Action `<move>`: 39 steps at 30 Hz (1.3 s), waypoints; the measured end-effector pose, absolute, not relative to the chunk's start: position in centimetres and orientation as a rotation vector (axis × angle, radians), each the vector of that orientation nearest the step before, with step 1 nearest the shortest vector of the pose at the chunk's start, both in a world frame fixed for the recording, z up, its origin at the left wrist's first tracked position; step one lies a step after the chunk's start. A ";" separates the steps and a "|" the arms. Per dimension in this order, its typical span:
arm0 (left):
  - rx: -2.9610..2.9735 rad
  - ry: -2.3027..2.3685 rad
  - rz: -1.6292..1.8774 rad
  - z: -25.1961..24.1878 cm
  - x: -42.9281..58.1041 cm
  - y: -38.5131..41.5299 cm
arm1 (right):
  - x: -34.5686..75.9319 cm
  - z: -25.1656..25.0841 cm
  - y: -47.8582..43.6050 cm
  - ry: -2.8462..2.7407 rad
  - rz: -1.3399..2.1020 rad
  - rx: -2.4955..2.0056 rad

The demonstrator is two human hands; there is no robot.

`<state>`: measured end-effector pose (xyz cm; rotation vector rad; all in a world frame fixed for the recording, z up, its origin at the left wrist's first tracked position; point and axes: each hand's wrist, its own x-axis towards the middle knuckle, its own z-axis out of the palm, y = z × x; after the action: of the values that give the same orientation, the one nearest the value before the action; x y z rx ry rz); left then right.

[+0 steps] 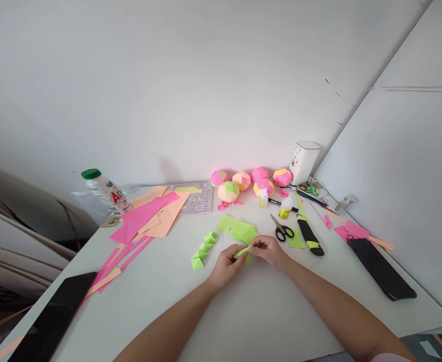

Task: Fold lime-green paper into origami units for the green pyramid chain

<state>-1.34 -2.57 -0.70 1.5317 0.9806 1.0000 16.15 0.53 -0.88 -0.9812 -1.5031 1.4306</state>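
Note:
Between my two hands is a small folded piece of green paper point(242, 252). My left hand point(226, 264) pinches its near-left end, and my right hand point(269, 251) grips the far-right end, its fingers partly covering the paper. Just beyond my hands lies a stack of green paper squares point(243, 230), with a single green square point(226, 223) left of it. Several folded green paper pieces point(204, 246) stand in a row left of my left hand. Black-handled scissors point(282, 231) rest beyond my right hand, near another green square point(296, 240).
Paper balls point(228, 191) line the wall behind two glue bottles point(285, 207). A black-and-yellow utility knife point(310, 236) and a phone point(382, 269) lie right. Pink and orange sheets point(141, 216), a white bottle point(105, 191) and a dark tablet-like slab point(53, 317) occupy the left.

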 end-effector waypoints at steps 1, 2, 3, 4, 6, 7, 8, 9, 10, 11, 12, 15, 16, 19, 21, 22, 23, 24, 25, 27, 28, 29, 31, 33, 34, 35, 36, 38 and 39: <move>1.531 0.979 0.999 -0.7 -1.3 -2.6 | 16.2 -1.0 0.6 -1.502 1.436 -0.980; 1.532 0.980 0.999 -0.8 -1.3 -2.5 | 16.2 -1.0 0.6 -1.502 1.440 -0.981; 1.534 0.981 0.999 -0.8 -1.4 -2.5 | 16.2 -1.1 0.6 -1.504 1.442 -0.983; 1.538 0.982 1.002 -0.8 -1.4 -2.5 | 16.3 -1.2 0.6 -1.508 1.444 -0.985; 1.537 0.981 1.001 -0.9 -1.4 -2.5 | 16.3 -1.3 0.7 -1.516 1.442 -0.983; 1.532 0.982 1.000 -0.9 -1.4 -2.5 | 16.4 -1.4 0.7 -1.519 1.438 -0.979; 1.527 0.983 1.000 -0.8 -1.4 -2.6 | 16.4 -1.4 0.7 -1.522 1.435 -0.973; 1.521 0.982 1.001 -0.8 -1.4 -2.6 | 16.4 -1.4 0.7 -1.525 1.433 -0.969; 1.513 0.980 1.003 -0.8 -1.4 -2.6 | 16.4 -1.4 0.6 -1.530 1.432 -0.969; 1.501 0.976 1.006 -0.8 -1.3 -2.6 | 16.5 -1.3 0.6 -1.537 1.428 -0.972; 1.480 0.971 1.012 -0.9 -1.3 -2.6 | 16.5 -1.2 0.6 -1.548 1.424 -0.980; 1.348 0.992 1.031 -1.1 -1.2 -2.5 | 16.5 -0.9 0.4 -1.570 1.401 -1.016; 1.291 1.008 1.039 -1.3 -1.1 -2.5 | 16.5 -0.8 0.4 -1.567 1.396 -1.028; 1.161 1.028 1.063 -1.5 -1.0 -2.4 | 16.4 -0.6 0.2 -1.543 1.402 -1.028; 1.132 1.009 1.062 -1.4 -1.0 -2.3 | 16.3 -0.5 0.0 -1.554 1.393 -0.993; 1.137 0.996 1.050 -1.4 -1.0 -2.3 | 16.3 -0.5 -0.1 -1.583 1.377 -0.973; 1.152 0.983 1.034 -1.3 -1.0 -2.3 | 16.2 -0.6 -0.2 -1.625 1.350 -0.962; 1.172 0.972 1.018 -1.2 -1.0 -2.4 | 16.2 -0.7 -0.2 -1.674 1.320 -0.962; 1.190 0.967 1.007 -1.1 -1.0 -2.4 | 16.2 -0.8 -0.1 -1.719 1.290 -0.972; 1.205 0.973 1.002 -1.0 -1.0 -2.4 | 16.3 -1.2 0.0 -1.767 1.259 -1.002; 1.202 0.978 1.004 -0.9 -1.0 -2.4 | 16.3 -1.4 0.1 -1.758 1.256 -1.012; 1.194 0.985 1.009 -0.9 -1.0 -2.4 | 16.3 -1.6 0.3 -1.741 1.263 -1.014; 1.172 0.997 1.022 -1.0 -0.9 -2.4 | 16.4 -1.9 0.4 -1.704 1.283 -1.018; 1.146 1.002 1.035 -1.1 -0.8 -2.4 | 16.4 -1.9 0.5 -1.678 1.303 -1.028; 1.135 1.003 1.039 -1.1 -0.8 -2.4 | 16.4 -1.9 0.5 -1.672 1.309 -1.034; 1.128 1.004 1.038 -1.1 -0.8 -2.4 | 16.4 -1.8 0.4 -1.668 1.315 -1.040; 1.126 1.003 1.035 -1.1 -0.8 -2.4 | 16.3 -1.6 0.4 -1.667 1.317 -1.045; 1.132 1.007 1.027 -1.0 -0.8 -2.4 | 16.3 -1.4 0.3 -1.671 1.322 -1.051; 1.138 1.009 1.025 -1.0 -0.8 -2.4 | 16.4 -1.4 0.3 -1.671 1.326 -1.053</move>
<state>-0.79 -2.37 -0.96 1.1382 1.0092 1.0249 16.35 0.31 -1.36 -1.0533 -1.6712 1.3258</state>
